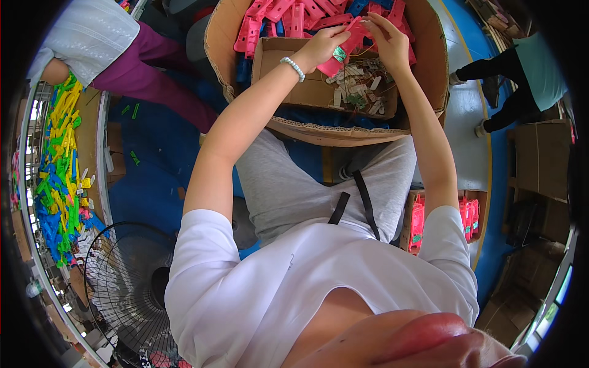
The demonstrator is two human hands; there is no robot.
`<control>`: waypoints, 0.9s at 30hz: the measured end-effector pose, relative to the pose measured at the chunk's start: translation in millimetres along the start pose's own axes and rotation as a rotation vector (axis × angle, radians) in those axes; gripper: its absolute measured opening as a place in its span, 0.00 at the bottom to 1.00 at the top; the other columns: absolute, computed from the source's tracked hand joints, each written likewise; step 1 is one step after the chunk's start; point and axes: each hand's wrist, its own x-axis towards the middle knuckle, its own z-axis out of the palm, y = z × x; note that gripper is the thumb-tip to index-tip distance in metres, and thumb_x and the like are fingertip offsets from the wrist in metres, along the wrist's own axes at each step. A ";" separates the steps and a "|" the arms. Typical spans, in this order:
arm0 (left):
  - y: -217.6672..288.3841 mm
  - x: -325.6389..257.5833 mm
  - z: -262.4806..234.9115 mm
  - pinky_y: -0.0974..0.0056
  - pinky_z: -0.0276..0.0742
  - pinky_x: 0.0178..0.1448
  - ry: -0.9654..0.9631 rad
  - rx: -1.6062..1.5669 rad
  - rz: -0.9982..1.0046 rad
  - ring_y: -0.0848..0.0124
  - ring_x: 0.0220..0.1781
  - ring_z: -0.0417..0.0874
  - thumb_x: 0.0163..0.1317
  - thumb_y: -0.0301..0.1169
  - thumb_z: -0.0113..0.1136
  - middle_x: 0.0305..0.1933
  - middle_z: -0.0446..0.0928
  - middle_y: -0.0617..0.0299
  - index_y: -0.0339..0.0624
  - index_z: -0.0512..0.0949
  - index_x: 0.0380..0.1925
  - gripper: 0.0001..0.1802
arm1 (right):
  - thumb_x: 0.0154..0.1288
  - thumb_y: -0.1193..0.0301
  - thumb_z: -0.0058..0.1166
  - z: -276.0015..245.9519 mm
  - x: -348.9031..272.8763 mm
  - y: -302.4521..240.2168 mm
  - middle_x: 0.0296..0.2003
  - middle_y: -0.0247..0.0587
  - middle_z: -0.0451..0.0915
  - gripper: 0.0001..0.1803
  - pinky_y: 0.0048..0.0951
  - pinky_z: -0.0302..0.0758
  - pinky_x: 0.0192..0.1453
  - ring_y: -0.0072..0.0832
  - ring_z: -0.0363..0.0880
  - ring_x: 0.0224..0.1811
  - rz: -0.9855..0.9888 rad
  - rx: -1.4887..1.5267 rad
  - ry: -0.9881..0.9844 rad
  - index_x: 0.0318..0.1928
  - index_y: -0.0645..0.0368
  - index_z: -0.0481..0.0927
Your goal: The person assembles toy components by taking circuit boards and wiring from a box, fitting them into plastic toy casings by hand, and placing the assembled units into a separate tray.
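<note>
My left hand [322,48], with a beaded bracelet on its wrist, pinches a pink plastic casing [352,42] over the large carton. A small green circuit board [339,54] shows on the casing, and thin wires run beside it. My right hand [392,46] is at the casing's far end with thumb and fingers drawn together; what lies between the fingertips is too small to make out. Below both hands, a smaller cardboard box [265,69] holds white pieces with wires [362,86]. Several more pink casings [294,18] are heaped behind it, with blue parts among them.
The large carton [325,132] stands before my knees. At my right, a box of pink casings [481,202] sits low. A black fan [126,276] and a bench with yellow, green and blue parts [58,165] are at my left. Two people [116,46] [534,73] stand nearby.
</note>
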 end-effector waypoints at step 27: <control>11.7 -11.9 -2.3 0.68 0.79 0.30 -0.122 -0.258 -0.238 0.74 0.29 0.82 0.74 0.41 0.49 0.32 0.80 0.61 0.44 0.68 0.63 0.22 | 0.77 0.67 0.47 -11.8 1.6 44.5 0.52 0.47 0.80 0.19 0.36 0.78 0.61 0.36 0.80 0.56 0.429 0.649 -0.212 0.58 0.70 0.74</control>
